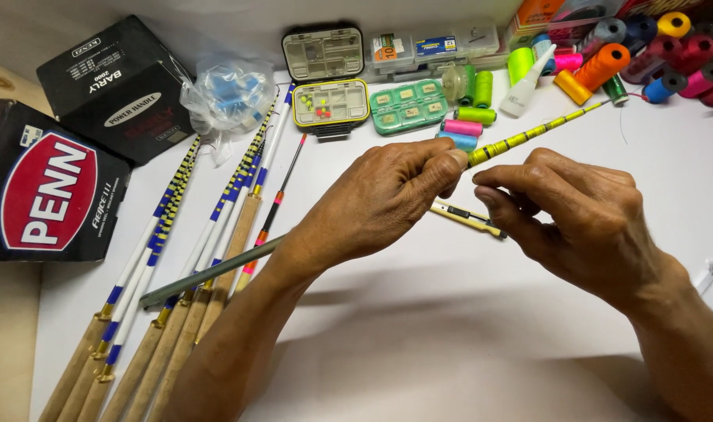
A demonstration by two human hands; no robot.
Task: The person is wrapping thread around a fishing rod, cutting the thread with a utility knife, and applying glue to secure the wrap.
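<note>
The left hand [380, 199] and right hand [583, 219] hover low over the white table [450, 328]. The left closes fingers and thumb around a slim rod [528, 137], banded yellow and black, running up toward the thread spools [606, 66]. The right, half curled, pinches at the same rod just beside the left thumb. A small yellow cutter [467, 217] lies under them. Cork-handled rods [176, 297] lie at left.

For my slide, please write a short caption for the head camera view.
Both hands, left hand and right hand, hold a thin yellow-banded rod above a white table.
</note>
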